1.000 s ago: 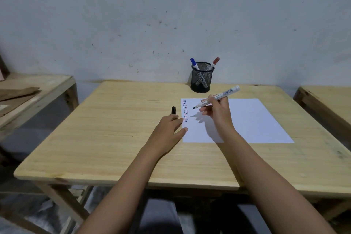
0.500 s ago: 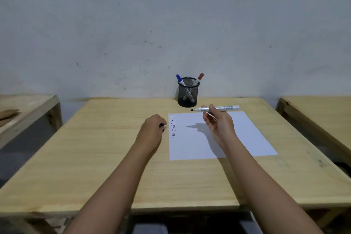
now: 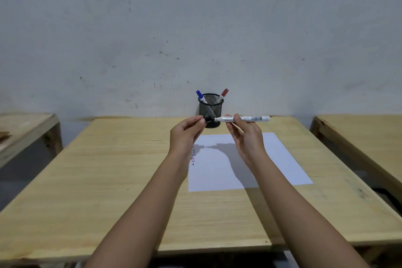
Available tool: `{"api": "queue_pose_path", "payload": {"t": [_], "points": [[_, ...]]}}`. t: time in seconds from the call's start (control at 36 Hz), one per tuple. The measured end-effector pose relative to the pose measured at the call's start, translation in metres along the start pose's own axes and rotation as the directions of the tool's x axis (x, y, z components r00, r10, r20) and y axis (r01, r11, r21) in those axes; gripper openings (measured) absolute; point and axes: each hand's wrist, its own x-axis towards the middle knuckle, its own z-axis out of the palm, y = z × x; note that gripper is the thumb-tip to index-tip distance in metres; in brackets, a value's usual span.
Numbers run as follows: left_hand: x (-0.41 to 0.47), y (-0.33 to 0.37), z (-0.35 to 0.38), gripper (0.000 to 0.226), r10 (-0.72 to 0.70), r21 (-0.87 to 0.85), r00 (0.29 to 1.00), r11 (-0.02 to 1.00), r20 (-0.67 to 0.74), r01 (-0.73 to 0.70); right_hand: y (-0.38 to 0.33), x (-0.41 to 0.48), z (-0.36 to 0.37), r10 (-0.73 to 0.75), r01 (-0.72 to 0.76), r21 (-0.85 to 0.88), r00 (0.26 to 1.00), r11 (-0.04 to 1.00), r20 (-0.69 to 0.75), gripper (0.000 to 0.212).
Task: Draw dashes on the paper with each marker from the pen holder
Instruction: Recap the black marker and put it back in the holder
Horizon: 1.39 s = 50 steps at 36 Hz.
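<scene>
My right hand (image 3: pixel 244 137) holds a white marker (image 3: pixel 250 118) level above the table, its tip pointing left. My left hand (image 3: pixel 187 135) pinches the black cap (image 3: pixel 208 119) right at that tip. Both hands hover in front of the black mesh pen holder (image 3: pixel 210 111), which stands at the table's far edge with a blue-capped marker (image 3: pixel 201 96) and a red-capped marker (image 3: pixel 223 94) leaning in it. The white paper (image 3: pixel 278 159) lies below on the wooden table (image 3: pixel 108 169). A short column of coloured dashes (image 3: pixel 193 156) runs near its left edge, partly behind my left wrist.
A second wooden table (image 3: pixel 359 132) stands to the right and another (image 3: pixel 26 128) to the left, each with a gap between. A scuffed white wall (image 3: pixel 195 28) rises directly behind the pen holder.
My left hand picked the black cap up off the table and rose to meet the marker tip. My right hand lifted the marker from the paper and turned it level.
</scene>
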Motion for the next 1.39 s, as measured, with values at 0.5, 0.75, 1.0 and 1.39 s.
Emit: {"api": "queue_pose_path", "payload": {"t": [0.5, 0.75, 1.0, 1.39], "points": [[0.001, -0.007, 0.014, 0.010, 0.065, 0.079, 0.993, 0.994, 0.096, -0.073, 0.002, 0.000, 0.000, -0.026, 0.030, -0.129, 0.999, 0.991, 0.038, 0.005], [0.000, -0.016, 0.009, 0.016, 0.113, 0.087, 0.993, 0.990, 0.032, -0.115, 0.005, -0.002, -0.001, -0.012, 0.034, -0.194, 0.993, 0.980, 0.113, 0.009], [0.005, -0.001, -0.006, 0.018, 0.097, 0.002, 0.995, 0.995, -0.025, -0.097, -0.013, 0.003, -0.011, 0.042, -0.034, -0.110, 0.996, 0.993, 0.073, 0.007], [0.040, 0.039, 0.031, 0.012, 0.284, 0.394, 0.950, 0.865, 0.129, -0.312, -0.016, 0.016, 0.012, -0.022, 0.430, -0.857, 0.896, 0.283, 0.443, 0.023]]}}
